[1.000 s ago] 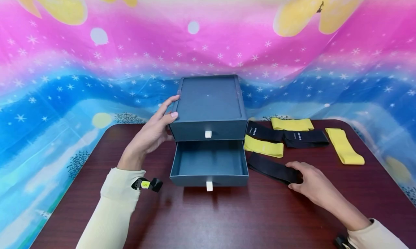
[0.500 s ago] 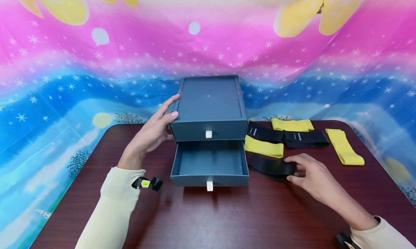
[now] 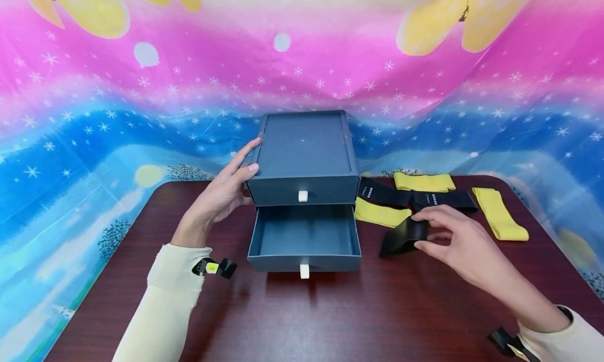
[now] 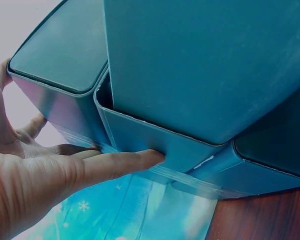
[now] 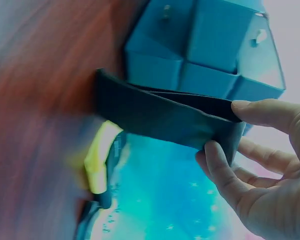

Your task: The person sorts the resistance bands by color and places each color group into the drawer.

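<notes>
I can read no word for certain: tiny white print beside white dots marks the left flat black fabric strip [image 3: 388,195] and the right flat black fabric strip [image 3: 455,200]; the small bright-yellow wrist tag [image 3: 212,268] shows blurred dark characters.

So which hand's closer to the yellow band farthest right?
Right. The right hand, pinching a black band, is at the near left of the yellow band; the left hand is far off, touching the drawer box's left side.
</notes>
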The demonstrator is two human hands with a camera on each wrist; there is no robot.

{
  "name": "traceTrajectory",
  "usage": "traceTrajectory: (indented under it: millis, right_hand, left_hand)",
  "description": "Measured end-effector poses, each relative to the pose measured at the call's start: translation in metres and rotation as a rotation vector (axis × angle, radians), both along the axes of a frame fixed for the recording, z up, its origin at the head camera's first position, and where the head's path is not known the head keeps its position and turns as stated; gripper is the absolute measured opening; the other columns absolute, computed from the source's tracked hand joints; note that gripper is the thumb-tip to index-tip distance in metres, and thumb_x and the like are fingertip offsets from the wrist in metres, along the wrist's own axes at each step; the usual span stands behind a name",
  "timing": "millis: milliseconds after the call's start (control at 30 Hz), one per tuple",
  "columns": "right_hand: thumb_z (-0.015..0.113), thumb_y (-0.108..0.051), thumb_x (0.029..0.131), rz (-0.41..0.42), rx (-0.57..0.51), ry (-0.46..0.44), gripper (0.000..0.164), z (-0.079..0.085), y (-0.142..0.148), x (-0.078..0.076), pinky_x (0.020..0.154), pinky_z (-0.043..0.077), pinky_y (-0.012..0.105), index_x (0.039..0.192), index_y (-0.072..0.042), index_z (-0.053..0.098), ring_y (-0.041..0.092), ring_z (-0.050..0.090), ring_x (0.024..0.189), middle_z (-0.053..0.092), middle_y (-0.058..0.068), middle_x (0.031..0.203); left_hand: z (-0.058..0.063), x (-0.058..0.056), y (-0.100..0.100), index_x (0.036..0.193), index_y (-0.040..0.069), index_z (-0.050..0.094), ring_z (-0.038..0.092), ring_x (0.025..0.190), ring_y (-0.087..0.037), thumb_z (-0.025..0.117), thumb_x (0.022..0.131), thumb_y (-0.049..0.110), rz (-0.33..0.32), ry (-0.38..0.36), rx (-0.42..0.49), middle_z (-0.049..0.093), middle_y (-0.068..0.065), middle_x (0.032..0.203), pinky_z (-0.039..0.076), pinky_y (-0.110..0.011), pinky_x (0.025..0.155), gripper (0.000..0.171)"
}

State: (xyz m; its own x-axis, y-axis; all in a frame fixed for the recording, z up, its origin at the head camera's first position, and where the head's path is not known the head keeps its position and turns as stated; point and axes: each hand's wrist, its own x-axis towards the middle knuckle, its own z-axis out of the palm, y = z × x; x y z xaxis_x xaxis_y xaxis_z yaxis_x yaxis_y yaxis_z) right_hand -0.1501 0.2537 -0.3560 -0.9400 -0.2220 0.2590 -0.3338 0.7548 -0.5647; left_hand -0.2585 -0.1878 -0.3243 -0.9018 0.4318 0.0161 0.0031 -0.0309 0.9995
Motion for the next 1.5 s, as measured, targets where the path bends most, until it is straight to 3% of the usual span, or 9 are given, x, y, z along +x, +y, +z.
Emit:
traceTrajectory:
  millis: [133,233,300,633,900,1133,1300,1400,1500]
  right_hand:
    - [0.087,-0.002,0.082,0.015,-0.028,0.023,0.044,0.012,-0.001,0.003,0.077,0.052,0.007,0.123,-0.009,0.073,0.006,0.07,0.096,0.064,0.013,0.127]
    - [0.087,-0.001,0.083,0.033,-0.044,0.044,0.046,0.021,-0.002,0.006,0.077,0.051,0.006,0.125,-0.011,0.073,-0.013,0.058,0.102,0.063,0.012,0.13]
    - [0.087,0.0,0.083,0.044,-0.054,0.059,0.048,0.028,-0.003,0.009,0.076,0.051,0.005,0.127,-0.013,0.073,-0.019,0.05,0.105,0.063,0.012,0.132]
    - [0.087,0.003,0.08,0.113,-0.146,0.099,0.055,0.06,-0.017,0.016,0.077,0.052,0.006,0.128,-0.02,0.074,-0.008,0.058,0.109,0.062,0.003,0.134]
    - [0.087,-0.012,0.086,0.109,-0.082,0.096,0.055,0.087,-0.029,0.022,0.076,0.053,0.008,0.133,-0.035,0.07,-0.006,0.051,0.12,0.059,-0.003,0.144]
    - [0.088,-0.007,0.084,0.131,-0.098,0.154,0.06,0.111,-0.047,0.03,0.074,0.057,0.013,0.131,-0.04,0.07,0.003,0.056,0.116,0.06,-0.014,0.139]
    - [0.088,-0.012,0.086,0.131,-0.118,0.138,0.059,0.116,-0.056,0.026,0.072,0.059,0.018,0.133,-0.043,0.068,0.007,0.055,0.119,0.058,-0.018,0.141]
    - [0.086,-0.015,0.088,0.176,-0.144,0.135,0.056,0.12,-0.063,0.024,0.072,0.061,0.023,0.134,-0.041,0.068,0.009,0.057,0.12,0.057,-0.016,0.143]
    - [0.082,-0.016,0.091,0.285,-0.151,0.157,0.053,0.123,-0.074,0.021,0.075,0.062,0.027,0.138,-0.035,0.067,0.01,0.057,0.126,0.057,-0.012,0.146]
  left_hand:
    - [-0.002,0.0,0.0,0.165,0.048,0.018,0.043,0.141,-0.047,0.044,0.112,0.032,-0.003,0.006,0.004,0.027,-0.015,0.164,0.033,-0.083,0.105,0.061]
    - [-0.003,0.001,0.001,0.165,0.048,0.018,0.043,0.14,-0.047,0.044,0.112,0.033,-0.003,0.006,0.006,0.028,-0.015,0.164,0.033,-0.082,0.105,0.061]
    - [-0.003,0.001,0.002,0.165,0.048,0.018,0.043,0.14,-0.046,0.044,0.112,0.034,-0.003,0.007,0.005,0.028,-0.016,0.163,0.033,-0.082,0.106,0.061]
    - [-0.005,0.003,0.002,0.165,0.05,0.016,0.043,0.142,-0.049,0.045,0.112,0.036,0.002,0.017,-0.016,0.025,-0.018,0.166,0.032,-0.081,0.107,0.062]
    - [-0.004,0.003,0.003,0.165,0.051,0.017,0.041,0.144,-0.049,0.045,0.112,0.037,0.008,0.024,-0.022,0.023,-0.014,0.169,0.035,-0.081,0.106,0.061]
    - [-0.001,0.003,0.005,0.165,0.051,0.016,0.041,0.143,-0.048,0.044,0.112,0.037,0.009,0.023,-0.026,0.021,-0.013,0.169,0.037,-0.079,0.106,0.061]
    - [0.0,0.004,0.003,0.164,0.051,0.017,0.046,0.139,-0.047,0.044,0.112,0.037,0.02,0.015,-0.022,0.029,-0.015,0.164,0.039,-0.078,0.105,0.06]
    - [0.0,0.004,0.003,0.164,0.051,0.017,0.047,0.137,-0.047,0.043,0.112,0.036,0.02,0.013,-0.017,0.03,-0.016,0.163,0.039,-0.078,0.105,0.06]
    - [-0.001,0.004,0.003,0.165,0.051,0.016,0.047,0.137,-0.048,0.043,0.113,0.036,0.017,0.015,-0.018,0.029,-0.018,0.164,0.038,-0.078,0.106,0.06]
